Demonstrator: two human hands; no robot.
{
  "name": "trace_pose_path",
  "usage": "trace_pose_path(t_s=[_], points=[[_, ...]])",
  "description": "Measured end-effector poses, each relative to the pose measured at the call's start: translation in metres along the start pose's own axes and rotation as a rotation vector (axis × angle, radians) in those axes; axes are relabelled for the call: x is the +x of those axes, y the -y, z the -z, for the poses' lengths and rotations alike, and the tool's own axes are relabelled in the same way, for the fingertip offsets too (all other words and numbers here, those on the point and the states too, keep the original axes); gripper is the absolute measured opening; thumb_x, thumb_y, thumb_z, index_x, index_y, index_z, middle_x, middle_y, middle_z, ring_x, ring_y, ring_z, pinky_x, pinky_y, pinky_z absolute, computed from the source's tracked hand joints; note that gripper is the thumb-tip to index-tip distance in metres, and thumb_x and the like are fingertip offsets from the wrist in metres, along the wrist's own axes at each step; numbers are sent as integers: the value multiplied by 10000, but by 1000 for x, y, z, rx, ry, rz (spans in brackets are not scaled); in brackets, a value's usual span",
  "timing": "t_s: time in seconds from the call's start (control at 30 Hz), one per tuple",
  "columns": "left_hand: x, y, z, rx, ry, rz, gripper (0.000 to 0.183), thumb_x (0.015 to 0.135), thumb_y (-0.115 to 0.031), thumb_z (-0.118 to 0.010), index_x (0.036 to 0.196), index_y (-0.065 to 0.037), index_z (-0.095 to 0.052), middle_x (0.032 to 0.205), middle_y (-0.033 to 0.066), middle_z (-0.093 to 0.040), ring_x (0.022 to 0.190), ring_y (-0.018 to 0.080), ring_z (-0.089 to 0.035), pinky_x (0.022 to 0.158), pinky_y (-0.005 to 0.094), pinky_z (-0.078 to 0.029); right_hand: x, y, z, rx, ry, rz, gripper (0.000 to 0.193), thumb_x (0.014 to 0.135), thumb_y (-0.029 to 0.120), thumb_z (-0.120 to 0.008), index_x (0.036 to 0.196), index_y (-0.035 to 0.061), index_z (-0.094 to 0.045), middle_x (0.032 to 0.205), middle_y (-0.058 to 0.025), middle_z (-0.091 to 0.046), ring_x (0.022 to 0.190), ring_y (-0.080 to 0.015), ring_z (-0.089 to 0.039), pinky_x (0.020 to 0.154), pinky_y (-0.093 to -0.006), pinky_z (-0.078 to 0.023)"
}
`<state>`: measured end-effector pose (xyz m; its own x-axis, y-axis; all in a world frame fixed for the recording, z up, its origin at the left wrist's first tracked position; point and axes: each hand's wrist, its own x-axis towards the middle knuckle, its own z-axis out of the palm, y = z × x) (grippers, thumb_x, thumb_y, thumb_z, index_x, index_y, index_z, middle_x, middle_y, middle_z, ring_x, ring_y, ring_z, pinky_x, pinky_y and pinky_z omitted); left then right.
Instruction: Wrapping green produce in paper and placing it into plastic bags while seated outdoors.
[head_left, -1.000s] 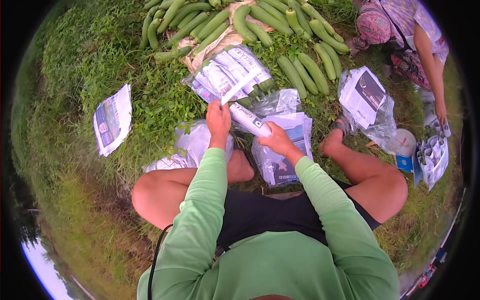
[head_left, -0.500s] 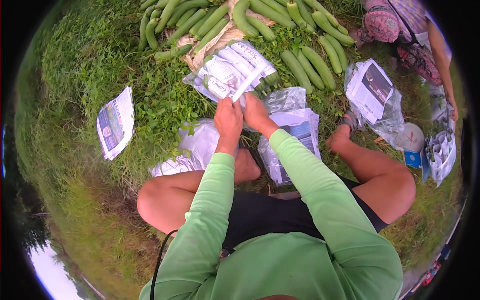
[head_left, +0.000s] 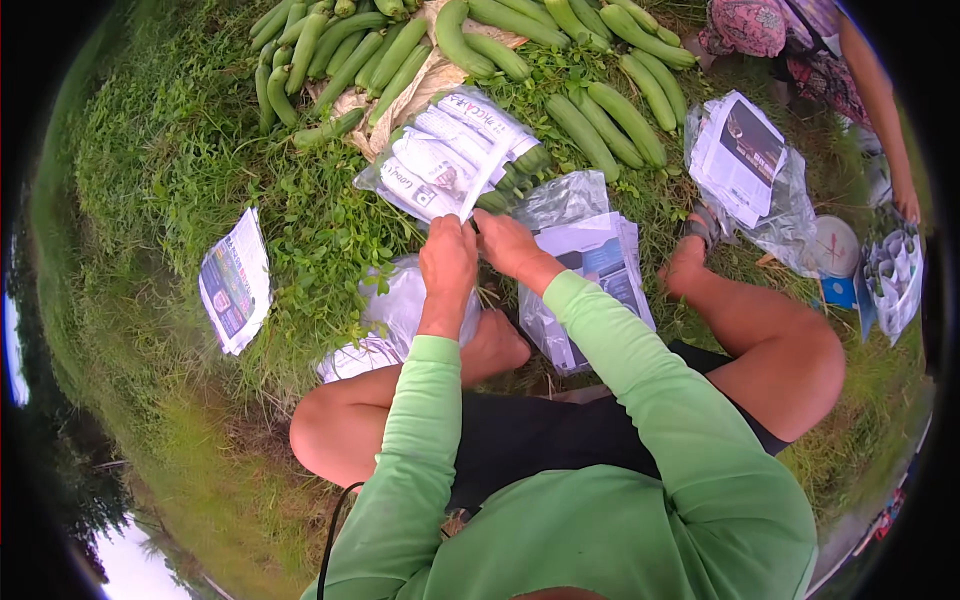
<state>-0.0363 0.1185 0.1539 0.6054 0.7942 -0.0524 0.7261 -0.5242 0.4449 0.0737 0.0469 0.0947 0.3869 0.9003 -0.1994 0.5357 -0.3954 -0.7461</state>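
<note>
A clear plastic bag [head_left: 392, 188] of long green gourds partly wrapped in newspaper lies on the grass in front of me. A narrow white strip [head_left: 484, 180] runs slantwise over it toward my fingers. My left hand [head_left: 448, 262] is closed at the bag's near end, fingers pinched where the strip ends. Close beside it, my right hand [head_left: 506, 243] also pinches at the strip's end. The fingertips partly hide what is between them. Beyond the bag, many loose green gourds [head_left: 400, 55] lie on brown paper [head_left: 437, 92] and grass.
Newspaper sheets [head_left: 236, 282] lie at left; a newspaper stack [head_left: 600, 262] on plastic sits between my feet. Another stack [head_left: 738, 165] lies at right, near a round pale lid [head_left: 834, 245]. At upper right, another person's hand [head_left: 907, 204] is at a bag of paper-wrapped items [head_left: 893, 280].
My two hands have drawn slightly apart and nearer to me at the bag's end. More of the bag's near side shows. The whole view has shifted a little.
</note>
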Motion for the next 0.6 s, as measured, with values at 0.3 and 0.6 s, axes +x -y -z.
trace_pose_path(t_s=[0.3, 0.6], points=[[3, 6, -10, -19, -28, -90, 296, 990, -224, -677, 851, 31, -620, 914, 282, -667, 869, 495, -655, 771, 559, -515, -13, -10, -6, 189, -226, -129, 327, 909, 265, -753, 1076, 22, -612, 974, -254, -742, 988, -469, -708, 814, -572, -550], [13, 21, -38, 104, 157, -161, 259, 1012, -230, -622, 949, 18, -658, 1004, 264, -693, 933, 480, -667, 826, 563, -535, 6, -40, -18, 106, -43, -339, 440, 898, 493, -724, 879, 59, -791, 958, -236, -761, 972, -433, -733, 861, -518, -580]])
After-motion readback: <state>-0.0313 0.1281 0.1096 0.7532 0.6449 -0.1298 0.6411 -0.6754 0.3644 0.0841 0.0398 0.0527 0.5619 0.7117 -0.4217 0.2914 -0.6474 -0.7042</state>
